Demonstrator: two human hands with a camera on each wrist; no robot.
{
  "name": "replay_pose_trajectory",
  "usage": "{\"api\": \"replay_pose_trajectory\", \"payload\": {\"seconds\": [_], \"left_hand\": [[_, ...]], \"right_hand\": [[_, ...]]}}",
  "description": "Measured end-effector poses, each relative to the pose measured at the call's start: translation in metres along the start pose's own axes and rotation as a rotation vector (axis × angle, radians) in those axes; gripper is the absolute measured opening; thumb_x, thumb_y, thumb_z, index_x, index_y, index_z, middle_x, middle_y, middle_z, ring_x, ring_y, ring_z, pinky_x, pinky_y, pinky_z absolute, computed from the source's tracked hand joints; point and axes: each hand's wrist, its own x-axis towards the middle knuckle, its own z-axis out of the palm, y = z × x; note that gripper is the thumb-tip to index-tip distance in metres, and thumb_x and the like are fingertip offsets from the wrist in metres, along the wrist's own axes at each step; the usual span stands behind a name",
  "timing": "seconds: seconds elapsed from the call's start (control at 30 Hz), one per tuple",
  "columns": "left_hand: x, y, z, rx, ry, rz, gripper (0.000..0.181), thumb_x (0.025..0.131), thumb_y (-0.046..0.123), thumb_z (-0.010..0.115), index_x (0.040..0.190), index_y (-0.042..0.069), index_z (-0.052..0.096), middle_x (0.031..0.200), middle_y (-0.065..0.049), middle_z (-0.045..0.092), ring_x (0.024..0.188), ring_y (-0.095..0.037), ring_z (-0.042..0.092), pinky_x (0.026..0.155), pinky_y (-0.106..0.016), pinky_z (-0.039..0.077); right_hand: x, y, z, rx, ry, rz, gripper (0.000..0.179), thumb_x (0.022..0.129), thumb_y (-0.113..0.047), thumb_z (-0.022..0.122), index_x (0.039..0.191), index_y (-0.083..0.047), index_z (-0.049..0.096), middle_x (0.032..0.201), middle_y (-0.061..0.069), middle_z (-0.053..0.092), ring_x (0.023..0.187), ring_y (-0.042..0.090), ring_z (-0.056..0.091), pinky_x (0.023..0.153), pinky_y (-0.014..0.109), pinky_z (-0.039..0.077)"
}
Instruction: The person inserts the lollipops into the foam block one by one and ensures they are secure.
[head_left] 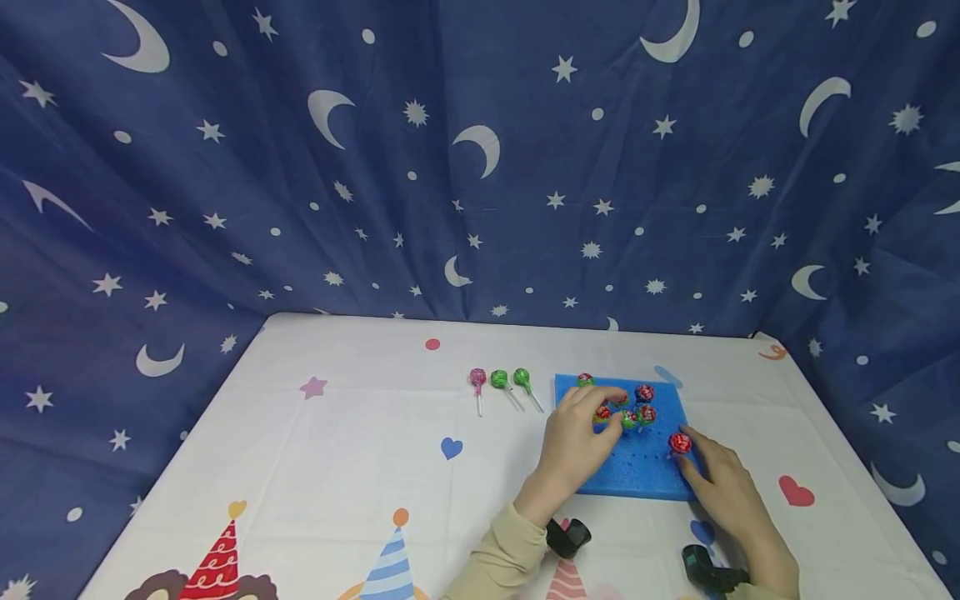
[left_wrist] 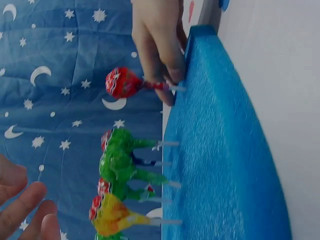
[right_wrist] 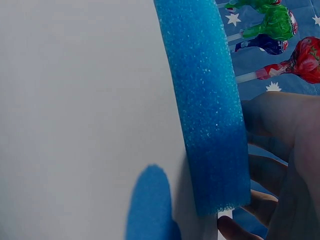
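A blue foam block (head_left: 633, 471) lies on the table with several wrapped lollipops standing upright in it on their sticks. Over its back left part is my left hand (head_left: 576, 433). In the left wrist view its fingers (left_wrist: 35, 205) are spread and apart from the yellow lollipop (left_wrist: 110, 215) and the green lollipop (left_wrist: 120, 157). My right hand (head_left: 727, 483) rests at the block's right edge, close beside a red lollipop (head_left: 680, 442). In the right wrist view its fingers (right_wrist: 265, 170) lie along the foam's end; the red lollipop's stick stands just past them.
Left of the block, a pink lollipop (head_left: 477, 377) and two green lollipops, one (head_left: 499, 380) next to the other (head_left: 522, 379), lie loose on the white printed tablecloth (head_left: 360, 450). A blue curtain (head_left: 525, 192) with moons and stars hangs behind the table.
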Motion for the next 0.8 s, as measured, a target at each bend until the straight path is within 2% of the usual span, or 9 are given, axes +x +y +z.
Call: {"api": "replay_pose_trajectory", "payload": {"seconds": [0.27, 0.37, 0.57, 0.8], "left_hand": [[0.004, -0.012, -0.011, -0.042, 0.069, -0.043, 0.023, 0.09, 0.014, 0.065, 0.112, 0.015, 0.067, 0.106, 0.003, 0.069, 0.096, -0.013, 0.063, 0.075, -0.015, 0.051], [0.005, -0.018, -0.016, -0.064, 0.093, -0.066, 0.022, 0.089, 0.013, 0.065, 0.111, 0.015, 0.067, 0.105, 0.002, 0.07, 0.095, -0.013, 0.062, 0.074, -0.016, 0.052], [0.007, -0.026, -0.026, -0.092, 0.114, -0.151, 0.023, 0.089, 0.013, 0.065, 0.112, 0.014, 0.067, 0.105, 0.0, 0.07, 0.095, -0.015, 0.062, 0.074, -0.019, 0.052], [0.008, -0.041, -0.033, -0.064, 0.173, -0.237, 0.022, 0.087, 0.011, 0.066, 0.109, 0.015, 0.069, 0.103, 0.0, 0.071, 0.093, -0.017, 0.064, 0.072, -0.019, 0.05]], "right_hand": [[0.0, 0.0, -0.001, 0.003, -0.007, 0.0, 0.065, 0.099, -0.04, 0.044, 0.15, -0.004, 0.026, 0.148, 0.033, 0.028, 0.134, 0.057, 0.022, 0.099, 0.077, 0.022], [0.0, 0.0, -0.001, 0.006, -0.01, -0.001, 0.066, 0.099, -0.041, 0.044, 0.15, -0.004, 0.025, 0.149, 0.033, 0.027, 0.134, 0.057, 0.021, 0.099, 0.078, 0.021], [0.0, -0.001, -0.001, 0.003, -0.002, -0.002, 0.064, 0.099, -0.038, 0.045, 0.15, -0.003, 0.026, 0.148, 0.033, 0.029, 0.134, 0.057, 0.022, 0.099, 0.077, 0.022], [0.0, -0.001, -0.001, -0.004, 0.001, -0.015, 0.063, 0.099, -0.036, 0.045, 0.15, -0.003, 0.027, 0.147, 0.032, 0.03, 0.134, 0.056, 0.022, 0.1, 0.077, 0.021]]}}
